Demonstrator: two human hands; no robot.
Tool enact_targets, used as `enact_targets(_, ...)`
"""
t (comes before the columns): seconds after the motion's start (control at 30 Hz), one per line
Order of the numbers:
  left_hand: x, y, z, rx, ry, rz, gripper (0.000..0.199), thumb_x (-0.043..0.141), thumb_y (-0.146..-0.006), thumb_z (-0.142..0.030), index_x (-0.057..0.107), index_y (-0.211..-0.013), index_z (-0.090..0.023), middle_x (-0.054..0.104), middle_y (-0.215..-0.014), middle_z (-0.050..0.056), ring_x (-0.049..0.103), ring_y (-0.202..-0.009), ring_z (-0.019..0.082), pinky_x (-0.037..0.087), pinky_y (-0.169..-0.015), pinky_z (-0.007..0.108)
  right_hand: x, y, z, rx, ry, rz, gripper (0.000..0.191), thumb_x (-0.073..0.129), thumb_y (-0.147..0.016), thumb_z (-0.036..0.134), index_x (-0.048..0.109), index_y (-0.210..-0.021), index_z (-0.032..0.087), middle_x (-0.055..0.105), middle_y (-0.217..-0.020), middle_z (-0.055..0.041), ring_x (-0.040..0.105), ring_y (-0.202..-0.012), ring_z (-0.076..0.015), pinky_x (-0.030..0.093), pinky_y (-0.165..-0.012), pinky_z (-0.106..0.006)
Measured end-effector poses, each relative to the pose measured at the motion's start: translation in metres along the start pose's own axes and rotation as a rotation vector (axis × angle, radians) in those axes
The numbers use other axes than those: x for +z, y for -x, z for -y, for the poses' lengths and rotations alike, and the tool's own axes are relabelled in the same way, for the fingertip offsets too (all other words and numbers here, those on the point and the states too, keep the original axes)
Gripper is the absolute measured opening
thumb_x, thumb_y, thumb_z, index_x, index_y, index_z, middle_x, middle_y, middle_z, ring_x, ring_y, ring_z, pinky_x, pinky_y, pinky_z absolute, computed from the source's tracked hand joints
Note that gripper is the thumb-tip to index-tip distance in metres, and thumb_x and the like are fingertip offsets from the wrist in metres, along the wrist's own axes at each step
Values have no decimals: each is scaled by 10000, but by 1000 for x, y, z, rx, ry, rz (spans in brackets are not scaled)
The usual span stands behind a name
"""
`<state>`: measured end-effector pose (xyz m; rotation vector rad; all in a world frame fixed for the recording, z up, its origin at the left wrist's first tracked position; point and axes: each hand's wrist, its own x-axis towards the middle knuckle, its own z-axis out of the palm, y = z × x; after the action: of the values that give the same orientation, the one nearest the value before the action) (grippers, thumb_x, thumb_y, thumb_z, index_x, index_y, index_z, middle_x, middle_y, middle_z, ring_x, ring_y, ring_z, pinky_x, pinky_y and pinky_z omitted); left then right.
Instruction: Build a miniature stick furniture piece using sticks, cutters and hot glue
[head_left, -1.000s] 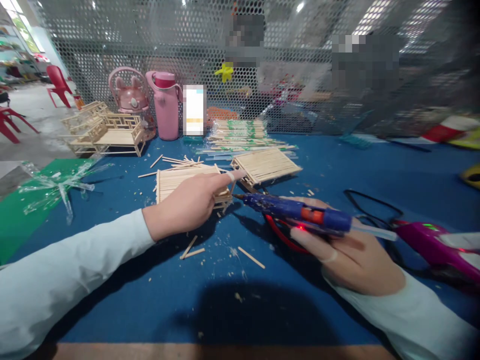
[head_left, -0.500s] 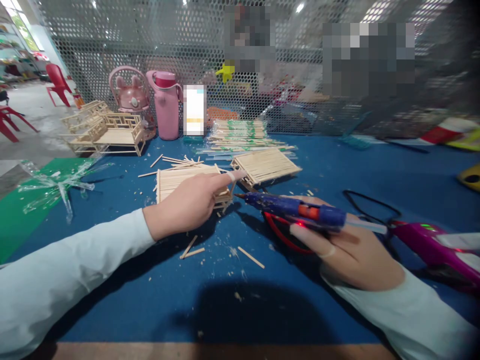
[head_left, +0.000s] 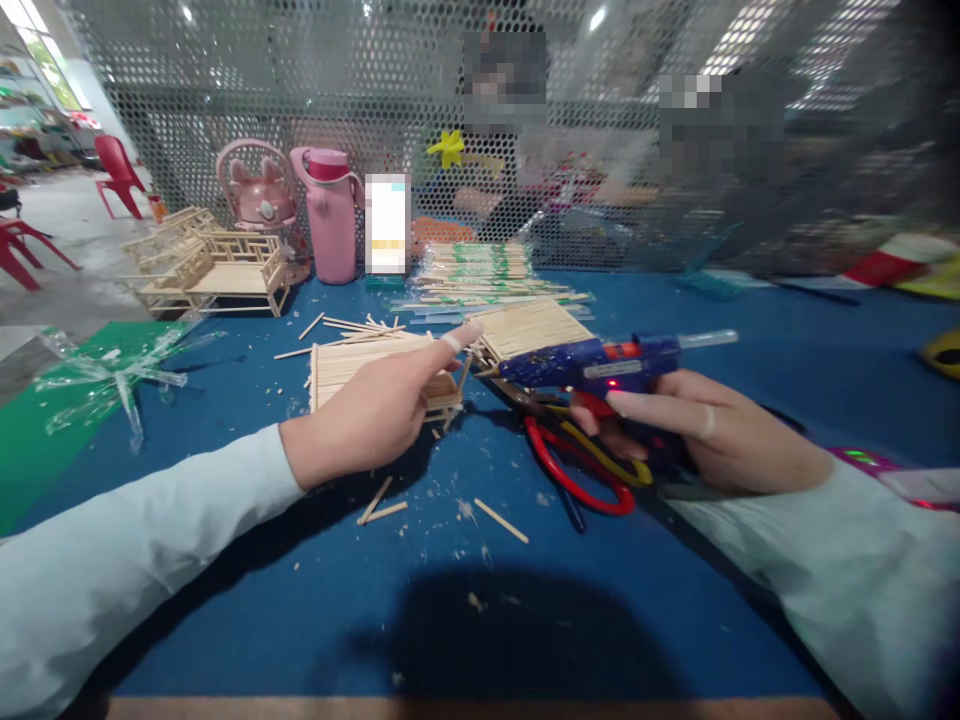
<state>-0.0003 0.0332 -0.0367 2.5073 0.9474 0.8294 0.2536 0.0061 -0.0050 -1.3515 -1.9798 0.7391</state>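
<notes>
My left hand is closed over the right part of a small bench-like frame of thin wooden sticks. Its index finger points out toward a second stick-built panel; the other fingertips are hidden. My right hand grips a blue hot glue gun, a clear glue stick jutting from its back. The nozzle points left, just in front of the second panel and near my left index finger. Below the gun lie scissors with red and yellow handles, partly covered by the gun and hand.
Loose sticks and bundled sticks lie behind. Finished stick furniture, a pink bottle and a lit phone stand along a perforated metal screen. Glue strands lie left; a purple device is at right.
My right hand has raised the glue gun and turned its back end upward, uncovering the scissors' handles. My left hand has shifted slightly left, still over the near stick frame.
</notes>
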Motion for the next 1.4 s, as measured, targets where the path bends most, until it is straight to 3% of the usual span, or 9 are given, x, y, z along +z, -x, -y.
enact_targets(0.1,-2,0,-1,-13,5,-13,750,367,-745,-4,179,-1445,-196,627,-1181,109,611,-1022,206,482,-890,369,-3,-9,0,126,-323,291,372,512,-762,515,626,-634,185,564,-507,-4,406,-340,-92,333,-326,-232)
enact_targets(0.17,-2,0,-1,-8,9,-19,739,368,-737,0,202,-1436,-174,622,-1182,116,607,-1025,203,479,-894,361,-6,-15,-1,131,-378,345,352,512,-775,491,643,-664,184,521,-454,16,383,-339,-91,303,-326,-227)
enact_targets(0.43,-1,0,-3,28,-33,-26,654,353,-727,21,388,-1357,-150,581,-1253,111,560,-1120,203,456,-954,361,-11,-25,-10,157,-412,321,323,567,-728,490,669,-694,185,512,-402,35,380,-335,-81,272,-348,-219)
enact_targets(0.57,-3,0,-5,46,-46,-21,626,352,-726,36,475,-1295,-193,592,-1244,77,537,-1157,201,433,-991,380,-14,-32,-13,129,-375,284,295,625,-688,486,642,-624,198,505,-383,41,393,-340,-83,290,-351,-222)
enact_targets(0.83,-3,1,-6,22,-62,-6,650,361,-730,43,442,-1329,-198,561,-1294,74,525,-1180,210,425,-1003,389,-11,-47,-4,131,-358,348,354,618,-704,524,606,-635,177,533,-459,48,379,-351,-47,248,-356,-198)
enact_targets(1.07,-2,1,-6,47,-54,-15,665,355,-720,53,425,-1341,-174,551,-1308,81,506,-1205,214,417,-1012,397,-16,-52,-9,147,-381,364,356,660,-694,507,630,-660,154,639,-643,-6,407,-376,-30,279,-354,-191)
enact_targets(1.4,-3,1,-7,55,-79,-18,622,352,-729,41,479,-1300,-172,600,-1228,84,558,-1128,211,469,-946,381,-23,-82,-10,132,-354,534,324,638,-724,433,637,-694,110,632,-595,6,423,-355,-32,279,-324,-175)
